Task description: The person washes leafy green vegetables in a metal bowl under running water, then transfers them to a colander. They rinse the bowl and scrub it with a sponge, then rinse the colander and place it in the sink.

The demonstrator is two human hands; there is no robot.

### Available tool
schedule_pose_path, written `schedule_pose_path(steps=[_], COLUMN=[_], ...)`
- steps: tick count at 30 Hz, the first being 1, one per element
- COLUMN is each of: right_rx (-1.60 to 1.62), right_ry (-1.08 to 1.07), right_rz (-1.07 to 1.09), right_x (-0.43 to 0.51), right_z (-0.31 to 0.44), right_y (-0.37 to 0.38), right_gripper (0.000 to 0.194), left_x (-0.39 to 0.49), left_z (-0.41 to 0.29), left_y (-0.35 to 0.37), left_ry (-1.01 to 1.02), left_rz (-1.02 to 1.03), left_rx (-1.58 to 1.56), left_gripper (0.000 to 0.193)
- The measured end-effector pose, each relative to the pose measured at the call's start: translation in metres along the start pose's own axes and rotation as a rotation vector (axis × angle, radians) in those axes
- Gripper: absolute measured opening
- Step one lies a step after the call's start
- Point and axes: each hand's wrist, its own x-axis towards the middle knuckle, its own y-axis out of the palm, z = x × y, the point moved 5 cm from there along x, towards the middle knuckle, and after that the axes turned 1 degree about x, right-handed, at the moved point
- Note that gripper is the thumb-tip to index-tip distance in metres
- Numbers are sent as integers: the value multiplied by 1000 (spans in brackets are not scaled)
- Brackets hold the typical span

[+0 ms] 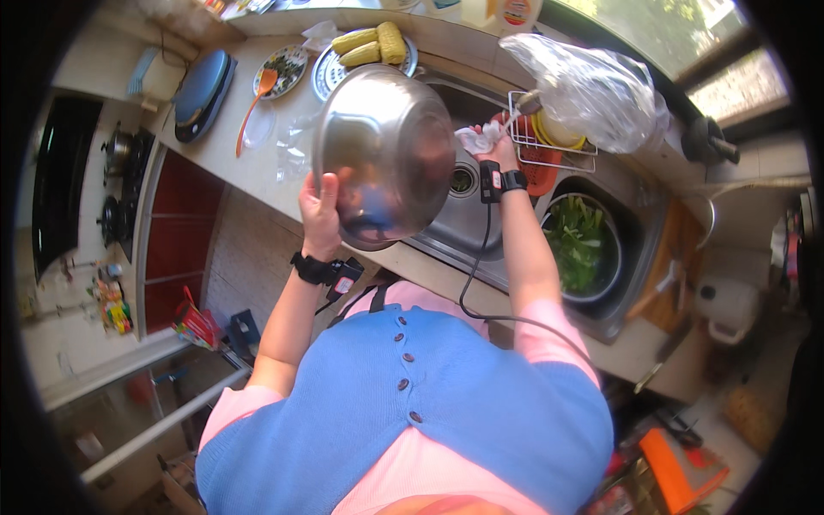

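My left hand grips the rim of a large stainless steel bowl, which is tilted on its side with its outer base facing right. In my right hand is a crumpled white cloth or tissue, held apart from the bowl over the steel sink. Next to that hand stands a white wire rack with a red plastic basket. Leafy greens lie in a round bowl in the right basin.
Corn cobs lie on a patterned plate behind the bowl. An orange spoon rests on a smaller plate. A blue electric appliance stands at left. Clear plastic covers part of the rack. A wooden board is right of the sink.
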Motion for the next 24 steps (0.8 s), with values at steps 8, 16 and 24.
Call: schedule_pose_path(steps=[8, 16, 24], right_rx=[-83, -669, -535], right_ry=[259, 121, -114], right_rz=[83, -143, -230], right_x=[-4, -29, -35], right_z=[17, 31, 35], right_y=[-52, -28, -28], right_gripper=[11, 35, 5], left_x=[0, -1, -24], left_z=[31, 12, -74], left_y=[16, 22, -29], left_ry=[-85, 2, 448], left_rz=[103, 382, 632], left_rx=[-99, 91, 787], left_gripper=[31, 35, 25])
